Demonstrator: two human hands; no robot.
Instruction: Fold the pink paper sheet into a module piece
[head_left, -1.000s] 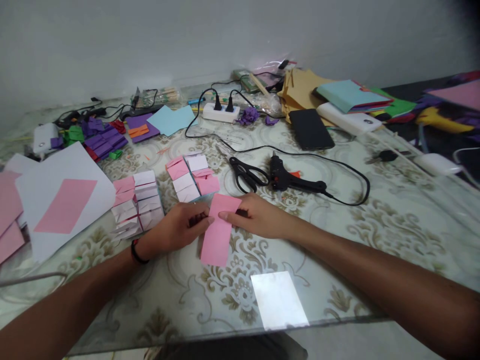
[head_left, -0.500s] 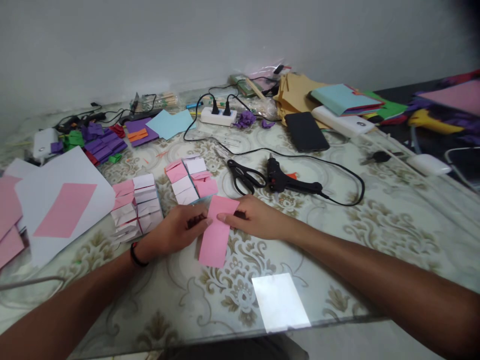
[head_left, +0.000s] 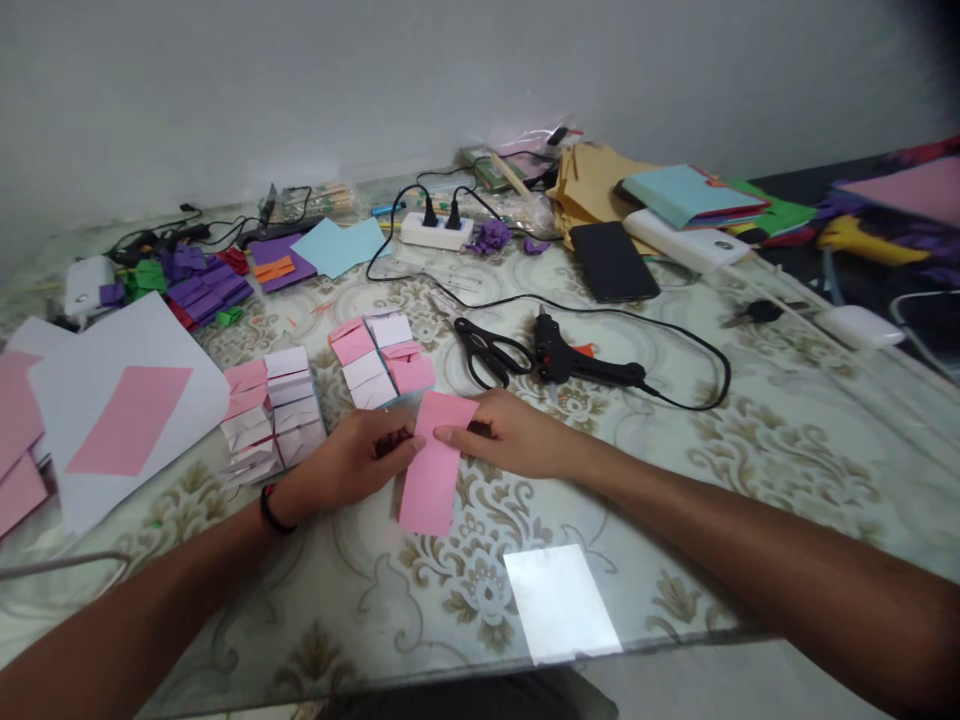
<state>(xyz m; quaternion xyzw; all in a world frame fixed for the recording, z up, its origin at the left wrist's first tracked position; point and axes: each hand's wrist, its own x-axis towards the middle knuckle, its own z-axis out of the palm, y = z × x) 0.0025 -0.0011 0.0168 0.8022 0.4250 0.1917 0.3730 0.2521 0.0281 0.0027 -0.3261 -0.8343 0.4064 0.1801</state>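
A pink paper strip (head_left: 431,490) is held tilted above the patterned table cover. My left hand (head_left: 358,456) pinches its left edge, thumb on top and fingers behind. From the other side my right hand (head_left: 514,432) grips the upper part, its thumb lying across the front. Just beyond the strip lies a folded pink and white paper piece (head_left: 382,355) on a blue backing. A similar folded paper piece (head_left: 274,410) rests beside my left wrist. Black scissors (head_left: 491,352) and a black glue gun (head_left: 585,365) lie beyond my right hand.
White sheets (head_left: 142,330) with a pink piece (head_left: 131,420) on top lie at the left. Purple folded papers (head_left: 210,288), a power strip (head_left: 437,232) with two plugs, and a black phone-like slab (head_left: 613,262) stand farther back. The glue gun's cable (head_left: 660,325) loops at right.
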